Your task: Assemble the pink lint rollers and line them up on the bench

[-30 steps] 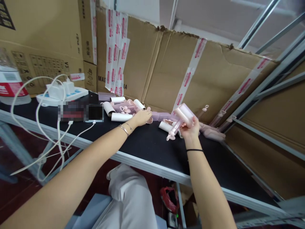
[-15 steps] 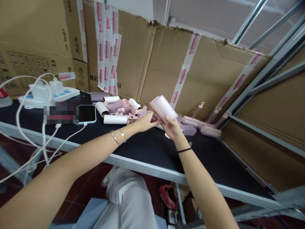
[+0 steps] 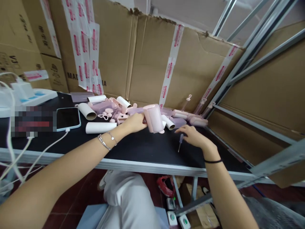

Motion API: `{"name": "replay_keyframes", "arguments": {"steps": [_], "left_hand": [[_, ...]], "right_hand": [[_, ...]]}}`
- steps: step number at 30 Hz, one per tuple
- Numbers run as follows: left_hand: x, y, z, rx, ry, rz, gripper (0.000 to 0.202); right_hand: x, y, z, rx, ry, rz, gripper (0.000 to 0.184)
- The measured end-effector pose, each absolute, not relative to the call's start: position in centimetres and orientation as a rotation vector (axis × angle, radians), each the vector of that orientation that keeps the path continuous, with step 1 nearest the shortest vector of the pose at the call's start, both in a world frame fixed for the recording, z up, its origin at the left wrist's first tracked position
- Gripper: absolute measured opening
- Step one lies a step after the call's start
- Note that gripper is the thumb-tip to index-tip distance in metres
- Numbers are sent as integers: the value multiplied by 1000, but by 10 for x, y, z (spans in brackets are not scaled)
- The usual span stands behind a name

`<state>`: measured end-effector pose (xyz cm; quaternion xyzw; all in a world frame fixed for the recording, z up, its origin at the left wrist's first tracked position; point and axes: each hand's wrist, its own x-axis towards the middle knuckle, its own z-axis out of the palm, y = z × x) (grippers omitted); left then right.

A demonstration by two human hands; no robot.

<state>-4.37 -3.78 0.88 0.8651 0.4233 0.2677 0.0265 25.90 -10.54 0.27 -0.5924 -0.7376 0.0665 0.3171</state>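
My left hand [image 3: 137, 123] is closed on a pink lint roller [image 3: 153, 118] with a pale cylindrical cover, held above the black table top. Its fingers are partly hidden behind the roller. To the right, my right hand [image 3: 190, 135] hovers over a small screwdriver [image 3: 180, 141] with a clear purplish handle; its fingers are curved and apart. I cannot tell whether the fingertips touch the handle. Behind my left hand lies a pile of pink parts [image 3: 114, 111] and purple translucent covers. A white paper roll [image 3: 101, 128] rests in front of the pile.
A phone [image 3: 68, 118] on a cable and a white power strip [image 3: 40, 97] occupy the left side. Several pink rollers [image 3: 197, 120] lie at the right back. Cardboard [image 3: 147, 60] walls the rear; a metal frame [image 3: 259, 60] stands at right.
My right hand has let go of the lint roller and moved right, to the screwdriver. The left hand keeps the roller, which is now more upright. The view has shifted right.
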Motion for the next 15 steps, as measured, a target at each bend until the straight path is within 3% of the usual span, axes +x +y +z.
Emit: {"name": "replay_keyframes", "arguments": {"steps": [2, 6, 11, 15], "left_hand": [[-39, -39, 5, 2770, 1320, 657, 30], [-36, -37, 1, 2894, 1335, 544, 38], [-42, -14, -5, 2991, 1340, 632, 36], [-48, 6, -12, 3009, 1303, 763, 33]], "right_hand": [[264, -115, -11, -1655, -2103, 156, 43], [262, -118, -14, -1589, -2046, 120, 24], [223, -102, 25, -1225, -1572, 359, 23], [175, -86, 54, -1154, -1604, 178, 14]]}}
